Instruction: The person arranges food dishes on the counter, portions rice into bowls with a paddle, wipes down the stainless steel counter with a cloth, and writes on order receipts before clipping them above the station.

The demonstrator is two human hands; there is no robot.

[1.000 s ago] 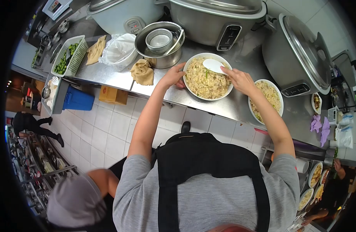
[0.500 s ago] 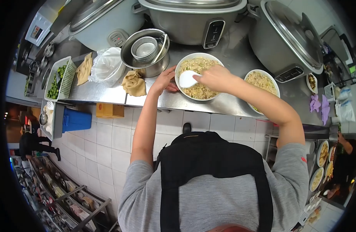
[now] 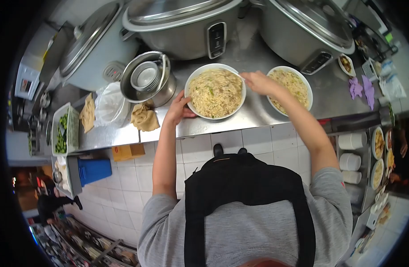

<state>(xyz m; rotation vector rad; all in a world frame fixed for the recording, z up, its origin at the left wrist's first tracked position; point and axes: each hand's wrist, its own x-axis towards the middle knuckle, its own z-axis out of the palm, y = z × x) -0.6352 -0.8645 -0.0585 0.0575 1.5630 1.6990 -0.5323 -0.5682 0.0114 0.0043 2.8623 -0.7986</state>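
A white bowl heaped with fried rice (image 3: 215,94) stands on the steel counter (image 3: 195,128). My left hand (image 3: 179,109) is at the bowl's left rim, its thumb over the edge and its fingers against the outside. My right hand (image 3: 257,83) is closed on the white scoop (image 3: 233,71), at the bowl's upper right edge; little of the scoop shows. Just right of that hand is a second white bowl of fried rice (image 3: 290,89).
Large cookers (image 3: 182,38) line the back. At left are a steel pot with small bowls (image 3: 146,76), brown cloths (image 3: 144,118), a plastic-lined container (image 3: 111,107) and a green basket (image 3: 72,131). A person in black (image 3: 51,207) is at far left.
My right hand and the scoop have moved from over the rice to the bowl's right edge. My left hand stays on the rim. The view has shifted, and a nearby person has left it.
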